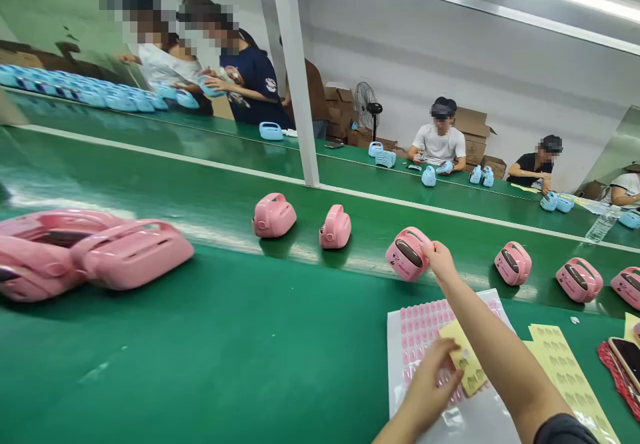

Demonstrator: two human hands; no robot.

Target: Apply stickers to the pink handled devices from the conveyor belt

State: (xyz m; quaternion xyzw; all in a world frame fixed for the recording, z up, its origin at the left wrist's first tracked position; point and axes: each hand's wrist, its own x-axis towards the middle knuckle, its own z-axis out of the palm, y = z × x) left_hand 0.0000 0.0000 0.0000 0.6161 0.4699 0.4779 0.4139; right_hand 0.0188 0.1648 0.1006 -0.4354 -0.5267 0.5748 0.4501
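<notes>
Right fingers [431, 249] curled against the near end of a pink toy housing [406, 255], right hand [439, 259] just right of centre, forearm running down to the lower right corner. Left fingertips [447, 364] pressed together on the edge of a small yellow sticker sheet [463, 359], left hand [427, 391] at lower centre-right, lying over a white sheet of pink stickers [425, 327]. Held housing on the green belt [240, 344], resting on its side, dark oval panel facing the camera. Further right along the belt, three more pink housings [513, 263], apart from one another. Two more [274, 216] left of centre, a close cluster [90, 251] at far left. Larger yellow sheet [565, 371] at lower right, a phone [627, 361] at the right edge. Beyond, upper frame, other people seated with blue housings [100, 94].
</notes>
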